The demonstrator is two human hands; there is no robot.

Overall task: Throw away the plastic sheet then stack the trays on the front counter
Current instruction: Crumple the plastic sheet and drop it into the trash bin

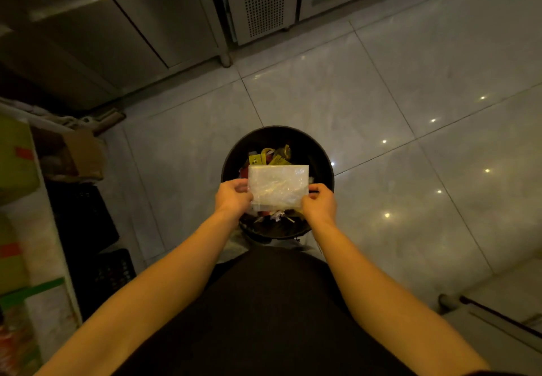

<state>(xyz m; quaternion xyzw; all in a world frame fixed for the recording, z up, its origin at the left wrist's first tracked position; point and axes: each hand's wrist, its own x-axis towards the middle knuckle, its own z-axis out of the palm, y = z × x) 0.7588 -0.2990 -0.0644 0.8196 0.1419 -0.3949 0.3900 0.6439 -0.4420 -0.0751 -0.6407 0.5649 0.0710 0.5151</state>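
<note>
A folded, clear plastic sheet (278,185) is held flat above a round black trash bin (322,158) on the tiled floor. My left hand (233,197) pinches the sheet's left edge and my right hand (319,204) pinches its lower right corner. The bin holds yellow and red wrappers and scraps of paper, partly hidden by the sheet. No trays are in view.
Stainless-steel cabinets (117,29) and a unit with a perforated panel (264,3) line the far wall. On the left stand shelves with cardboard boxes (17,158) and black crates (85,220). A metal counter corner (492,328) juts in at the lower right.
</note>
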